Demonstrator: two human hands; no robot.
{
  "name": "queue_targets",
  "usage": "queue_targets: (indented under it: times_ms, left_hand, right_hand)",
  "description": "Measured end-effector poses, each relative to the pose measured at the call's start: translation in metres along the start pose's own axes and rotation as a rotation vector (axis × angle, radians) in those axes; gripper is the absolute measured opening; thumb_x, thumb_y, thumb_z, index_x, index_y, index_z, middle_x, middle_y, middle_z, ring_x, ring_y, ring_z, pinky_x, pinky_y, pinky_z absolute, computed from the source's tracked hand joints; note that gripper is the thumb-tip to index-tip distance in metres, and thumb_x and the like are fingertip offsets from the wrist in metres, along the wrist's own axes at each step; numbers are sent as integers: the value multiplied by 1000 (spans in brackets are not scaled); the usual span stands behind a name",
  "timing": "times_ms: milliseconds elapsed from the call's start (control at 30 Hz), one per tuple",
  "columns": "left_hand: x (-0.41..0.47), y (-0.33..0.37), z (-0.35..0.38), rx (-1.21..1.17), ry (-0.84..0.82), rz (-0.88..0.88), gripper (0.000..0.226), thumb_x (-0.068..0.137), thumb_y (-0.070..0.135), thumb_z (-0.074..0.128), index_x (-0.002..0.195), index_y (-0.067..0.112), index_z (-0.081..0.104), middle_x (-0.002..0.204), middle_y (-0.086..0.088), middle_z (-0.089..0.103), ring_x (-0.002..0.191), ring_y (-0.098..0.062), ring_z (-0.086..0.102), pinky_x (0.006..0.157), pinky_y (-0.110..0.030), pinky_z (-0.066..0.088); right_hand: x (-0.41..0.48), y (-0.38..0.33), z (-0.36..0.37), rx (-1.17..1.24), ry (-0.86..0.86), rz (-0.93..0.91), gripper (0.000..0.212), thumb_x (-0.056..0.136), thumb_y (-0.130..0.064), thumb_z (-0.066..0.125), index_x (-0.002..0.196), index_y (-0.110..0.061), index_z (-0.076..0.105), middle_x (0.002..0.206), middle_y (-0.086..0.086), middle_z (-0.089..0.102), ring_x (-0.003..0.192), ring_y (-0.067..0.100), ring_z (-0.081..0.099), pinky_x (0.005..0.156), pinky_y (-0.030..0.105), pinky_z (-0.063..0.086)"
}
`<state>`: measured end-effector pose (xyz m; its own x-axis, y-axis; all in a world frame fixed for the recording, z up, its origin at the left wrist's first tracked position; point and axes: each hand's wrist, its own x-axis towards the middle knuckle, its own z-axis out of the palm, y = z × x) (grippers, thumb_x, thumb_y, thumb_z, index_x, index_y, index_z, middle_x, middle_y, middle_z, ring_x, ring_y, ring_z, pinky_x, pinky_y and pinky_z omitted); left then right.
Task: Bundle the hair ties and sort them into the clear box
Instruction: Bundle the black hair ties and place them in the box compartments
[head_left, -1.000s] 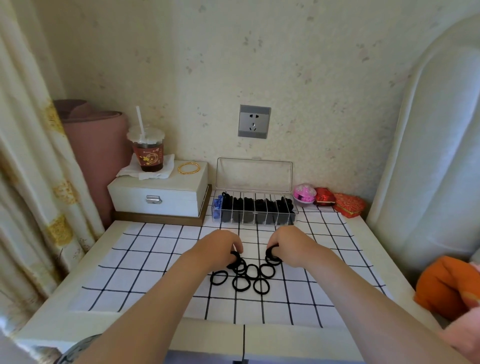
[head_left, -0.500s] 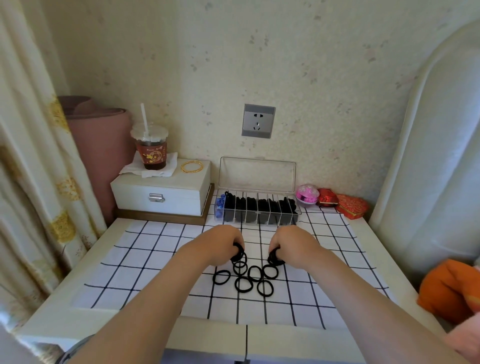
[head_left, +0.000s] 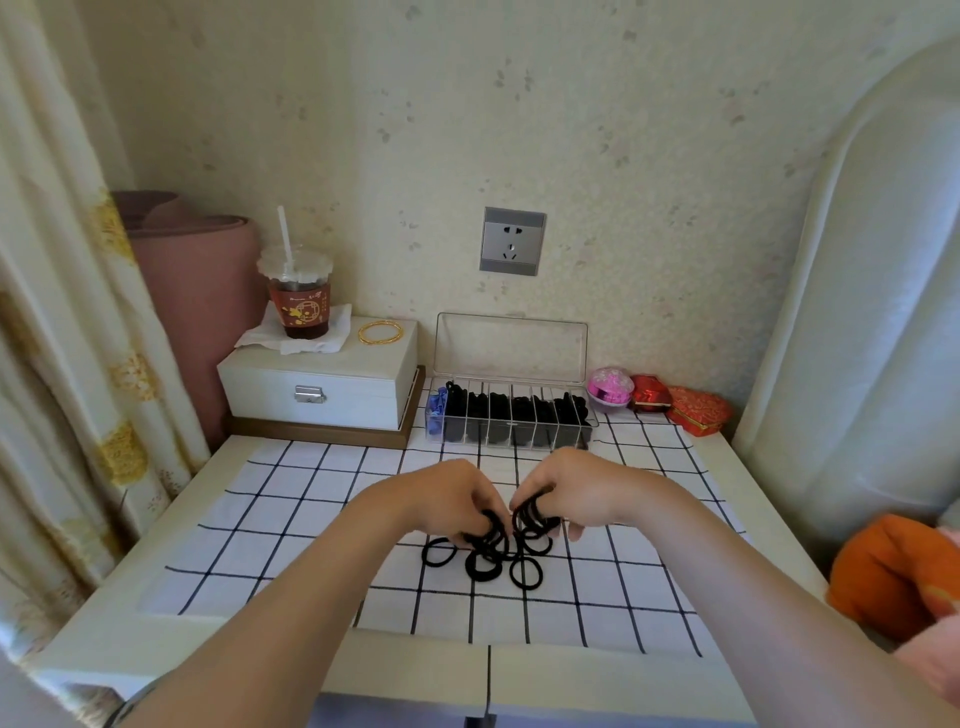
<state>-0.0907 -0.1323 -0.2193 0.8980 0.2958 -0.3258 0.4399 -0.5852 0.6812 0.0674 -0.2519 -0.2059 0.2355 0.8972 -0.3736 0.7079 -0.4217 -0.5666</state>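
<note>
**Two hands gathering black hair ties on a checked cloth**

View from the wearer's head, looking down at a white table (head_left: 405, 670) spread with a white cloth with a black grid (head_left: 291, 519); two bare forearms reach in from below and meet mid-cloth. The left hand (head_left: 447, 501) is curled, knuckles up, its grip closed on several small black elastic hair ties (head_left: 491, 525); the right hand (head_left: 576, 493), just beside it, is curled the same way, with a stack of ties looped round its fingers; how many each holds cannot be told. More ties lie loose on the cloth beneath the fingertips and on the side nearer the wearer; some overlap, a few sit apart as single rings. At the back of the table, against the wall, stands the clear plastic box with its lid raised (head_left: 511, 348); its row of narrow compartments is mostly filled with black ties, and the leftmost holds something blue (head_left: 435, 410).

Handling, as a judgement: the ties look very light, soft and stretchy, and not fragile; they will likely flop, snag on one another and spring away if stretched. Hooking a finger through a ring, or pinching the band itself, seems the surest hold; a gathered bundle probably needs squeezing flat to slide into a narrow compartment. Whether any compartment is free cannot be made out.
</note>
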Motion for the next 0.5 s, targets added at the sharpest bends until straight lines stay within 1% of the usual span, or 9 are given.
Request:
queue_targets:
  times_ms: [67, 100, 167, 200, 267, 333, 433, 500]
  left_hand:
    - [1, 1, 5, 181, 8, -6, 30, 85, 10, 63, 101, 31, 77, 79, 16, 64, 74, -6, 62, 67, -18, 51]
    - [2, 1, 8, 254, 27, -20, 28, 84, 13, 66, 103, 30, 75, 81, 16, 61, 76, -6, 59, 66, -17, 46]
    - [5, 0, 12, 336, 55, -53, 25, 81, 16, 70, 104, 27, 72, 89, 12, 57, 84, -9, 59, 68, -19, 45]
    - [6, 1, 15, 361, 62, -56, 24, 80, 17, 71, 102, 27, 71, 91, 11, 57, 87, -11, 59, 70, -20, 47]
    - [8, 1, 18, 387, 64, -56, 22, 82, 15, 69, 101, 24, 72, 92, 9, 59, 85, -12, 58, 71, -22, 49]
    - [9, 2, 19, 399, 58, -66, 21, 85, 14, 66, 103, 22, 73, 96, 5, 64, 83, -12, 58, 72, -22, 48]
    - [10, 0, 20, 407, 30, -88, 21, 89, 15, 63, 108, 21, 71, 102, 3, 66, 85, -14, 58, 72, -23, 48]
    - [10, 0, 20, 424, 27, -96, 23, 91, 15, 60, 111, 19, 70, 106, 1, 66, 90, -18, 61, 76, -26, 51]
  right_hand:
    - [-1, 3, 7, -71, -12, 21, 40, 92, -3, 52, 124, -22, 67, 98, -5, 64, 70, 11, 66, 59, 24, 54]
    - [1, 5, 11, -138, 5, 26, 41, 92, -5, 54, 126, -24, 65, 103, -5, 62, 74, 13, 64, 62, 24, 53]
    - [4, 7, 19, -288, 58, 19, 39, 91, -9, 57, 125, -26, 66, 116, -2, 62, 88, 15, 61, 76, 26, 52]
    - [6, 7, 21, -344, 88, 10, 37, 90, -9, 59, 121, -25, 69, 119, -1, 62, 95, 16, 61, 81, 28, 53]
    - [9, 7, 25, -398, 141, 0, 32, 88, -8, 59, 110, -24, 75, 114, -2, 67, 99, 19, 63, 85, 31, 54]
    - [10, 6, 26, -422, 165, 10, 30, 87, -6, 58, 102, -22, 77, 104, -2, 72, 95, 21, 66, 81, 31, 56]
    - [11, 8, 25, -448, 130, 34, 27, 88, -8, 55, 103, -20, 74, 103, 2, 72, 94, 24, 65, 81, 34, 56]
    - [11, 9, 23, -464, 125, 37, 25, 89, -10, 53, 103, -18, 72, 105, 4, 70, 95, 25, 65, 82, 36, 56]
